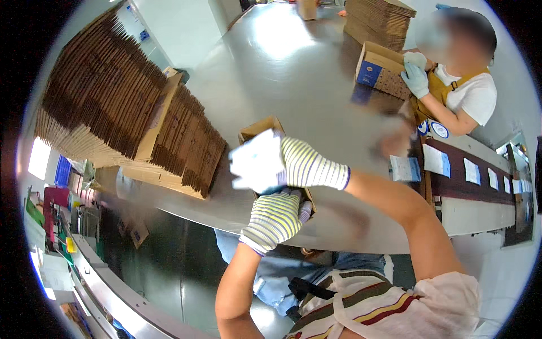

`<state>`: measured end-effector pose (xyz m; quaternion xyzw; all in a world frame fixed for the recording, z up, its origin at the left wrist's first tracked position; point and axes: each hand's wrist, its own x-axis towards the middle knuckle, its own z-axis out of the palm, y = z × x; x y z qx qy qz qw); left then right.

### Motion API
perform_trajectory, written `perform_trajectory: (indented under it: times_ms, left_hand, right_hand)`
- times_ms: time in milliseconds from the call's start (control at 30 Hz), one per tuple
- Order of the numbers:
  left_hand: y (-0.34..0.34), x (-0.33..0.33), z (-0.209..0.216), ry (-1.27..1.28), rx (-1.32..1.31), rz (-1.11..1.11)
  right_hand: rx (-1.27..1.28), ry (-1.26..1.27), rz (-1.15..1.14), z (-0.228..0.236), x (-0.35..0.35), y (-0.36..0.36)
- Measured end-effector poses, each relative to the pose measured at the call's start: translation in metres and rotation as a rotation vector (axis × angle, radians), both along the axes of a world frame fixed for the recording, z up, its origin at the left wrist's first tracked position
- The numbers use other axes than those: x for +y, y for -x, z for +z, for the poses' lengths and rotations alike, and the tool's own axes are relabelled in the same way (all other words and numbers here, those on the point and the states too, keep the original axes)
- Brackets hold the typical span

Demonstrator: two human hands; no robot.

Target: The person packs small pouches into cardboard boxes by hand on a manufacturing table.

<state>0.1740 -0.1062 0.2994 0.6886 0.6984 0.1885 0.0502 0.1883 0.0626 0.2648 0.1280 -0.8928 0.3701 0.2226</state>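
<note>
In my right hand [310, 164], gloved in striped knit, is a bundle of white packets [257, 161], blurred and bright, gripped at its right side. The bundle hangs over an open cardboard box [274, 125] on the metal table. My left hand [274, 217], in a matching glove, sits by the box's near side, just below the packets. Its fingers are curled together, and whatever they grip is hidden. The packets and both hands cover most of the box, so its inside cannot be seen.
Tall stacks of flattened cardboard boxes [186, 138] stand on the left. Across the metal table [271, 62], a gloved co-worker [457, 90] handles an open blue-and-brown box [384, 70]. At right, a dark conveyor belt [480, 169] carries several white packets. More flat cartons [378, 25] are piled behind.
</note>
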Motion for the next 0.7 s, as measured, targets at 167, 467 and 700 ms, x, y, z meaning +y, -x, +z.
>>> perform_trajectory:
  times_ms: [167,467,700]
  left_hand:
    - [0.005,-0.013,0.013,-0.004,-0.025,0.001]
    - [0.084,0.082,0.030,0.303,0.085,0.325]
    - [0.156,0.087,-0.088,0.612,0.042,-0.050]
  right_hand:
    - [-0.490,-0.480,-0.464,0.043,-0.030,-0.024]
    - [-0.612,-0.549,-0.336,0.070,-0.025,-0.040]
    - [-0.037,-0.322,-0.147,0.050,-0.096,-0.111]
